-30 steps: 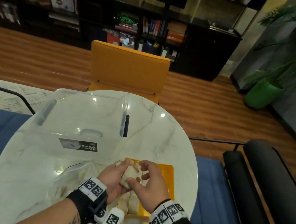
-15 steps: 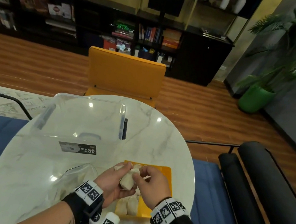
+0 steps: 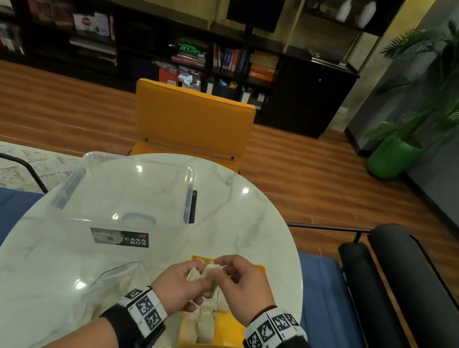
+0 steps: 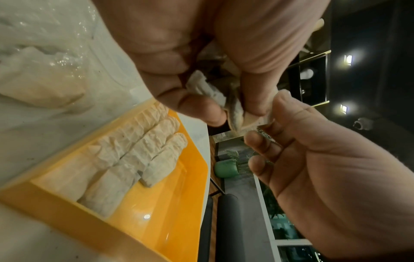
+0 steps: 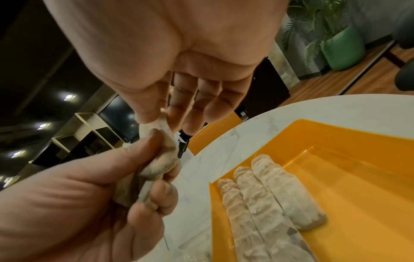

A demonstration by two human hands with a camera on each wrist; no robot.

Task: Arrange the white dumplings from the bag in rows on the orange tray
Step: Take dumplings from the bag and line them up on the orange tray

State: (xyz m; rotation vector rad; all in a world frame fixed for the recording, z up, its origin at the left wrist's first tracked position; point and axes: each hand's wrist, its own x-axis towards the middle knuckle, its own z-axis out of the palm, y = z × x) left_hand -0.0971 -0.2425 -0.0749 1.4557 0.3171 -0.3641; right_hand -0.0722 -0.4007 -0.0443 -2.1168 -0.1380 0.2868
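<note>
My left hand (image 3: pixel 195 283) grips a small clump of white dumplings (image 3: pixel 209 273) above the orange tray (image 3: pixel 231 333). In the left wrist view its fingers (image 4: pixel 201 108) curl round the clump (image 4: pixel 212 95). My right hand (image 3: pixel 223 265) pinches the tip of one dumpling in that clump (image 5: pixel 160 124) between thumb and forefinger, the other fingers loose. Several dumplings (image 5: pixel 268 203) lie in three close rows along the tray's left side (image 4: pixel 134 156). The clear bag (image 3: pixel 116 285), left of the tray, holds more dumplings (image 4: pixel 38 79).
A clear plastic box (image 3: pixel 133 189) with a "CASA BOX" label stands on the round marble table (image 3: pixel 259 223) beyond the bag. An orange chair (image 3: pixel 191 120) is at the far side. The tray's right half (image 5: pixel 347 186) is bare orange.
Both hands have stayed together over the tray with the clump between them. The right hand's fingers have shifted up to the tip of one dumpling. The head view has tilted down a little.
</note>
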